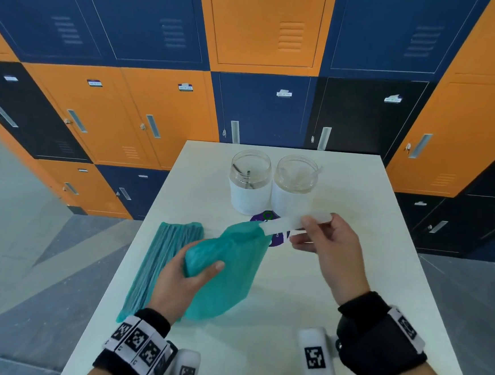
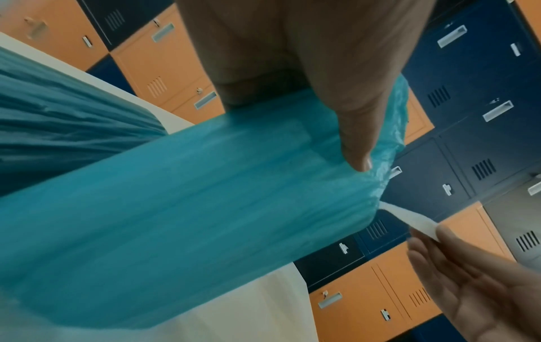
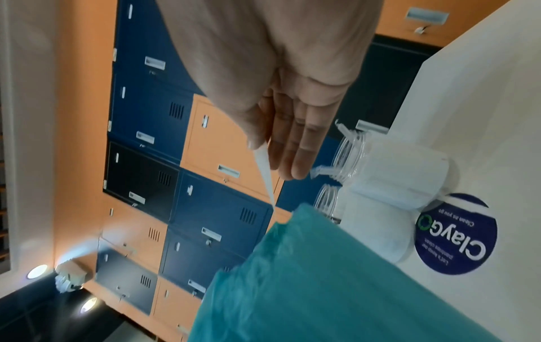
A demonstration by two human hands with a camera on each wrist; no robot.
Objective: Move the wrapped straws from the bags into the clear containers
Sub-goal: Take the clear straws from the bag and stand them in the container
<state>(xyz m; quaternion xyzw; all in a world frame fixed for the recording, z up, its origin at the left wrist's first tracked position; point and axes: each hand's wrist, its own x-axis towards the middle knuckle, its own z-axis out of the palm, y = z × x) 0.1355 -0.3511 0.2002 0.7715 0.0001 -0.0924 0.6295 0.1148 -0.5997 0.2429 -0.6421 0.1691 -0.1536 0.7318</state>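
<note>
My left hand (image 1: 187, 274) grips a teal bag (image 1: 227, 271) and holds it tilted above the table, its mouth toward the jars. My right hand (image 1: 319, 237) pinches a white wrapped straw (image 1: 290, 224) between thumb and fingers; the straw's other end sits in the bag's mouth. The left wrist view has the same teal bag (image 2: 205, 208) and wrapped straw (image 2: 409, 218); the right wrist view has the wrapped straw (image 3: 265, 175) above the teal bag (image 3: 336, 289). Two clear containers stand behind: the left container (image 1: 250, 181) holds dark straws, the right container (image 1: 295, 183) pale ones.
A second teal bag (image 1: 160, 257) full of straws lies flat at the white table's (image 1: 351, 284) left edge. A round purple sticker (image 1: 267, 218) sits in front of the jars. Blue, orange and black lockers (image 1: 261, 108) stand behind the table.
</note>
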